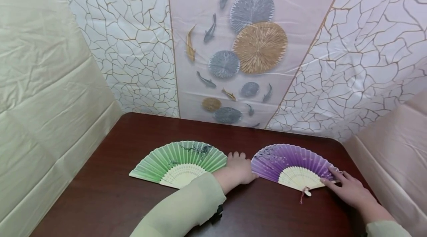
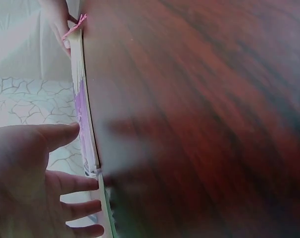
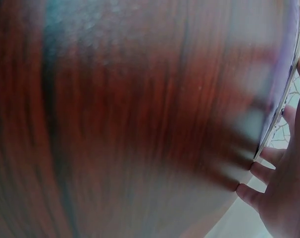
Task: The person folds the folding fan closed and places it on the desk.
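Observation:
Two spread folding fans lie on the dark wooden table. The green folding fan (image 1: 156, 164), with a dark branch print and pale slats, is on the left, its right end partly hidden by my left hand and sleeve. To the right lies a purple folding fan (image 1: 300, 157) with pale slats and a small tassel (image 1: 302, 196). My left hand (image 1: 238, 169) is between the two, fingers extended and spread, its thumb at the purple fan's left corner. My right hand (image 1: 353, 190) rests over the purple fan's right end, thumb and forefinger lying on it, other fingertips near the table.
The reddish-brown table (image 1: 110, 200) runs back to a patterned cloth (image 1: 140, 44) with crack lines, fish and round motifs. Plain pale cloth (image 1: 50, 81) hangs along the left side, with more cloth (image 1: 400, 148) on the right.

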Demonstrator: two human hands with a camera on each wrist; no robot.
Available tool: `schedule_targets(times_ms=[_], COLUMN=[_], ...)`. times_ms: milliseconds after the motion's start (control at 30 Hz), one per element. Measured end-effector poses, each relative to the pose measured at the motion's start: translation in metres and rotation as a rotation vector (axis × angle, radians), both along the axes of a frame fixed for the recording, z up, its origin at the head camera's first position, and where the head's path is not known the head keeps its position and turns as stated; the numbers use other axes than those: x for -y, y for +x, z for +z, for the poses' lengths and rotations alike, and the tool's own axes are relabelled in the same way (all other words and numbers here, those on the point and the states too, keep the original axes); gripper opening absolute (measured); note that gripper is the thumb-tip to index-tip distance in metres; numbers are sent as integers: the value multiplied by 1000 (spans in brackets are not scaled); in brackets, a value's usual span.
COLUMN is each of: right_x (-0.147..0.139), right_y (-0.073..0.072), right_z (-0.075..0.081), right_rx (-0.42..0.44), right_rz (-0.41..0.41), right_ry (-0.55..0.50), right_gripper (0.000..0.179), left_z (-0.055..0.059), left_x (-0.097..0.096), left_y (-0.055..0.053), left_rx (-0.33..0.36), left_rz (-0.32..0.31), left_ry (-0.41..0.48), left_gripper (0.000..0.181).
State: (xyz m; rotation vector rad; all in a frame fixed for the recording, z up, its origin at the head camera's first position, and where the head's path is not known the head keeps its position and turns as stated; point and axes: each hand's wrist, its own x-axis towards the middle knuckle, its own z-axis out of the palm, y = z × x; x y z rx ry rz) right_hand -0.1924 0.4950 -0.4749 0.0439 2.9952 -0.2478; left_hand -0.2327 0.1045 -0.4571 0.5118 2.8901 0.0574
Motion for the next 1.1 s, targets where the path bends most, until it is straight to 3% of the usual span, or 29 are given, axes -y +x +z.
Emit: schedule_targets(times_ms=[367, 633, 1100], right_x=[2, 3, 2], right_y=[1, 3, 3], right_z=[0, 0, -5], right_rx=[-2, -5, 13], right_rz=[3, -7, -22], right_ry=[7, 0, -2], right_gripper=[86, 86, 88], left_z=[2, 3, 0], left_x=[1, 3, 6], left_y=[0, 3, 2], left_rx=[11, -19, -40], left_rz=[13, 12, 43], left_ry=[97, 133, 273], left_gripper=[65, 62, 38])
